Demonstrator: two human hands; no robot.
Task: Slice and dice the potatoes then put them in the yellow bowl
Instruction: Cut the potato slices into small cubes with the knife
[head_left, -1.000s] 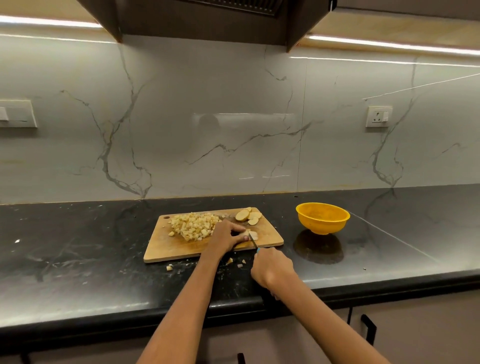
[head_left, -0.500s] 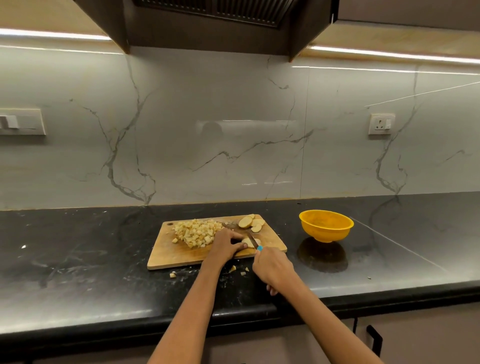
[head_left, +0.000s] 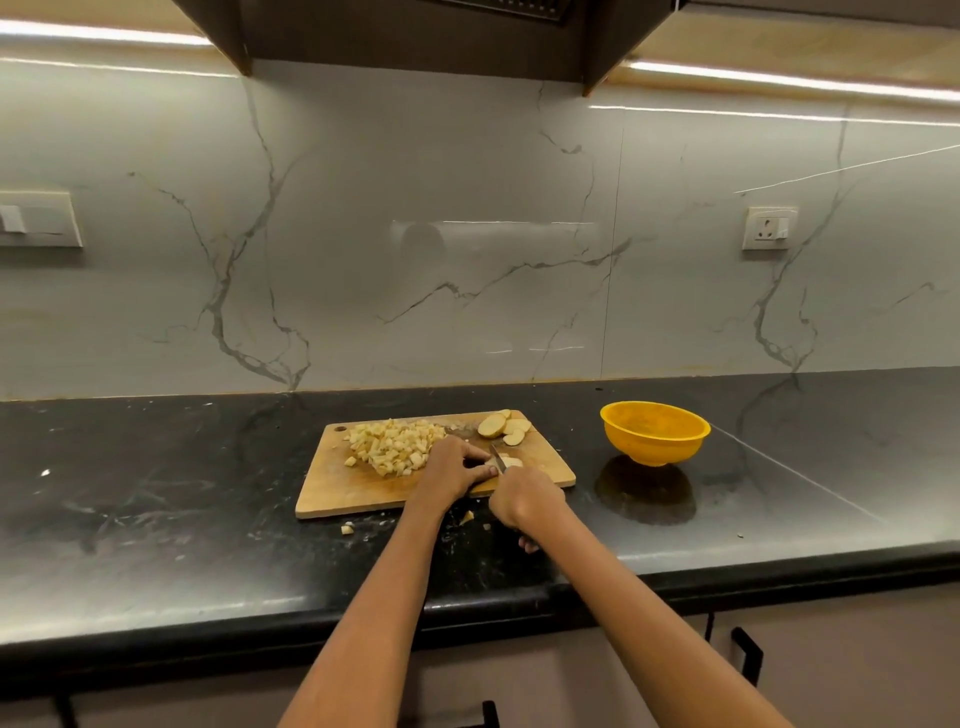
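Both bare forearms reach forward and converge over the near right part of the cutting board (head_left: 363, 488). The left hand (head_left: 452, 467) lies knuckles-up on the board, fingers curled down and thumb stretched toward the other hand — pinning a potato piece (head_left: 511, 461). The right hand (head_left: 524, 496) sits at the board's near edge, just beside the left, fist closed around a knife (head_left: 497, 457) — its blade angles away, between the two hands.

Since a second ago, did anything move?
Hardly. The right hand still holds the knife, cutting the slice under the left hand. The diced pile, spare slices and yellow bowl stayed put.
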